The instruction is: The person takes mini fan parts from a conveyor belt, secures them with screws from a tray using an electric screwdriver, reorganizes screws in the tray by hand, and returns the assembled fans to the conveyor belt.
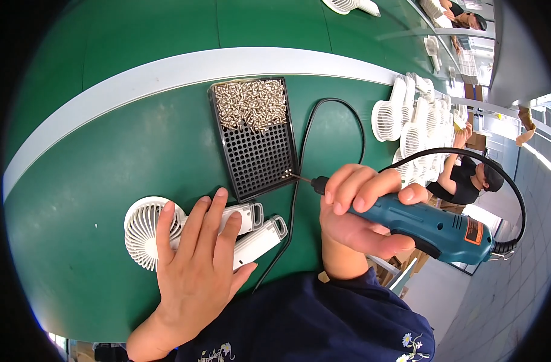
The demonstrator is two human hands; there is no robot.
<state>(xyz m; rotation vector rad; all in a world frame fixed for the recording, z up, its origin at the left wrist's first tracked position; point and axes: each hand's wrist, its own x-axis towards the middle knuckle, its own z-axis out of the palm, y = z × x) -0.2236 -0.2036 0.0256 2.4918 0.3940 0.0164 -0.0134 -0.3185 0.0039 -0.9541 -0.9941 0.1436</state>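
My right hand [357,208] is wrapped round a teal electric screwdriver [435,226]. The thin bit points left, its tip at the lower right corner of a black perforated screw tray [257,160], beside a few screws there. Small silvery screws [251,105] are heaped over the tray's far part. My left hand [197,265] lies flat with fingers spread across a white handheld fan [146,232]. Under and beside its fingers are two white handle parts, an upper one [248,217] and a lower one [260,242]; how they join the fan is hidden by the hand.
A black cable [318,108] loops over the green table right of the tray, and another cord rises from the screwdriver's rear. White fans [408,120] are piled at the right. A pale raised strip [185,66] crosses behind the tray. Another person [468,178] sits at the far right.
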